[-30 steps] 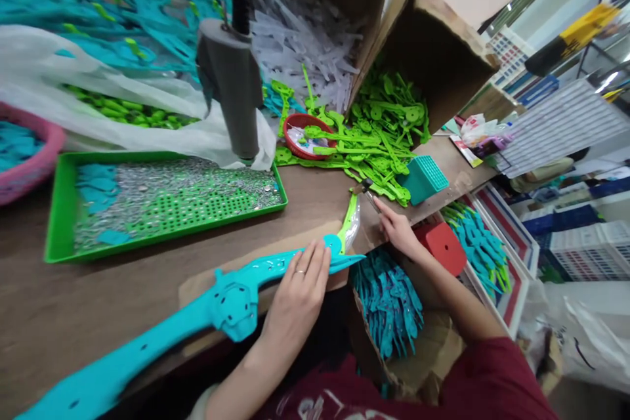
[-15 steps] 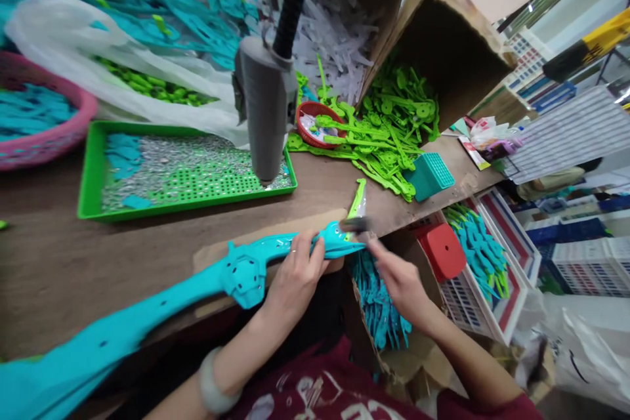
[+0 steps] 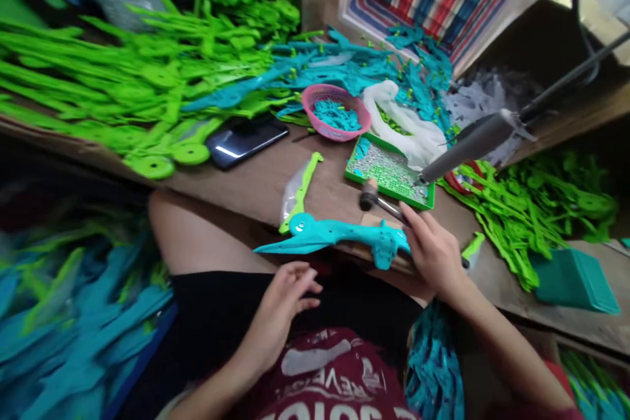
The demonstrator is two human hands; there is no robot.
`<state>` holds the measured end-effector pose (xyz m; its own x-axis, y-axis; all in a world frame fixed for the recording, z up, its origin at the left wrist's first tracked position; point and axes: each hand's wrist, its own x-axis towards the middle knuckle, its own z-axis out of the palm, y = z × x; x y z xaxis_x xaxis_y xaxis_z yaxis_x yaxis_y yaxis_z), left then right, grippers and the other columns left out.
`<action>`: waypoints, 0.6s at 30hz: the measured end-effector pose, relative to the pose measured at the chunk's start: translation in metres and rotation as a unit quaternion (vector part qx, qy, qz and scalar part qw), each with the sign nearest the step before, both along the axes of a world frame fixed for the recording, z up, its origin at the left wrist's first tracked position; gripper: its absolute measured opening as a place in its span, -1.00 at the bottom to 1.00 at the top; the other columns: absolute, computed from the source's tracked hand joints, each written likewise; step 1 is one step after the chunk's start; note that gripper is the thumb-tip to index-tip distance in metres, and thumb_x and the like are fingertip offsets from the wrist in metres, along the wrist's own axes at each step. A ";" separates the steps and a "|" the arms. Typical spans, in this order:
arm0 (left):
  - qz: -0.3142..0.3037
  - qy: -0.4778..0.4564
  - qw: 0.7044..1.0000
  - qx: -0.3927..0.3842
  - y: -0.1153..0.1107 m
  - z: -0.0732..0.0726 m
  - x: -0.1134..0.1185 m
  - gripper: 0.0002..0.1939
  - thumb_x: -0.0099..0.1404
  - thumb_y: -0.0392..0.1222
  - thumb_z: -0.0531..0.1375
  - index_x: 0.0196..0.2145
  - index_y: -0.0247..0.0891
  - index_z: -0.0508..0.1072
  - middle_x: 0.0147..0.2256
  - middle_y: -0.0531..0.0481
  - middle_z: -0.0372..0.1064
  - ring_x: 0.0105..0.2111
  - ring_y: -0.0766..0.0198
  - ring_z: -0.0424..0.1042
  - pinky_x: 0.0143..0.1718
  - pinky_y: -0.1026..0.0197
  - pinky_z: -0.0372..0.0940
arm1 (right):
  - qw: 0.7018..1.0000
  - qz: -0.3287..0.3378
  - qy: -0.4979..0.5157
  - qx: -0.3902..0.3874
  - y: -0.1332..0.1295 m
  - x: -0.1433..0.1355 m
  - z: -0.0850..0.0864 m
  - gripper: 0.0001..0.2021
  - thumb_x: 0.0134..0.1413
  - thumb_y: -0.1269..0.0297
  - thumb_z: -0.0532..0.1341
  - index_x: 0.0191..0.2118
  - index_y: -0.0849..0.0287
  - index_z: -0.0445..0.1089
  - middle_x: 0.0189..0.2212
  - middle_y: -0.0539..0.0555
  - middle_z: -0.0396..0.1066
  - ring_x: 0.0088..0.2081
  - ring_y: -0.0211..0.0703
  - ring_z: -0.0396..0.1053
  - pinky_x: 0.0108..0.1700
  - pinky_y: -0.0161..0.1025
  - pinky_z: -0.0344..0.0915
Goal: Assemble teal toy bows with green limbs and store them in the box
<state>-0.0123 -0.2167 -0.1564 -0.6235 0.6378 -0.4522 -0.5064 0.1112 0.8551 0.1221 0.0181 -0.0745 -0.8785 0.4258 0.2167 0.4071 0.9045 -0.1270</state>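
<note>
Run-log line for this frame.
left hand: empty, near turquoise plastic part | right hand: gripping hammer | turquoise plastic part: at edge of bench

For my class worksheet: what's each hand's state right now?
Left hand: open, fingers loosely bent, nothing seen in it.
Right hand: closed, holding a hammer by its handle.

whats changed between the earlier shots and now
The left hand has let go of the blue piece and is open, apart from it. The right hand has carried the hammer leftward from the piece's right end, toward its middle. The view has swung left, bringing the phone into sight. The right hand still grips the hammer; the green tray still lies behind the piece.
</note>
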 end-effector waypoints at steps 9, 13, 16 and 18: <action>0.131 -0.145 0.977 0.081 0.013 -0.002 -0.051 -0.40 -0.07 0.31 0.46 -0.30 -0.21 0.44 -0.25 -0.01 0.52 -0.09 0.04 0.51 -0.20 0.06 0.50 | 0.983 0.073 -0.130 0.107 -0.009 -0.146 -0.033 -0.46 0.25 0.54 -0.02 0.32 0.31 0.20 0.00 0.40 0.35 -0.01 0.20 0.36 -0.03 0.06 0.39; 0.127 -0.192 0.968 0.099 0.005 -0.001 -0.048 -0.43 -0.07 0.28 0.48 -0.31 -0.20 0.46 -0.27 0.03 0.54 -0.13 0.09 0.54 -0.06 0.00 0.48 | 0.994 0.104 -0.008 -0.038 -0.030 -0.155 -0.038 -0.61 0.34 0.33 0.02 0.21 0.23 0.30 0.02 0.33 0.36 0.05 0.16 0.34 0.11 0.15 0.33; 0.128 -0.205 0.966 0.095 -0.003 0.000 -0.045 -0.42 -0.04 0.27 0.48 -0.25 -0.23 0.52 -0.23 -0.02 0.56 -0.09 0.10 0.54 0.07 -0.01 0.42 | 0.947 0.101 -0.001 -0.306 -0.043 -0.167 -0.055 -0.55 0.30 0.21 0.13 0.24 0.23 0.24 -0.12 0.21 0.44 -0.17 -0.04 0.44 -0.05 -0.05 0.45; 0.121 -0.209 0.966 0.094 -0.004 0.001 -0.045 -0.40 -0.02 0.27 0.47 -0.20 -0.24 0.55 -0.17 -0.07 0.57 -0.03 0.06 0.52 0.13 -0.02 0.39 | 0.898 0.081 0.032 -0.432 -0.049 -0.175 -0.068 -0.42 0.25 0.15 0.19 0.31 0.22 0.14 -0.05 0.22 0.45 -0.16 -0.08 0.47 -0.08 -0.11 0.47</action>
<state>-0.0573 -0.2207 -0.1551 -0.5529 0.5916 -0.5868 -0.8036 -0.1921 0.5634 -0.0530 -0.0306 -0.1429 -0.9417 0.3270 -0.0796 0.2452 0.5046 -0.8278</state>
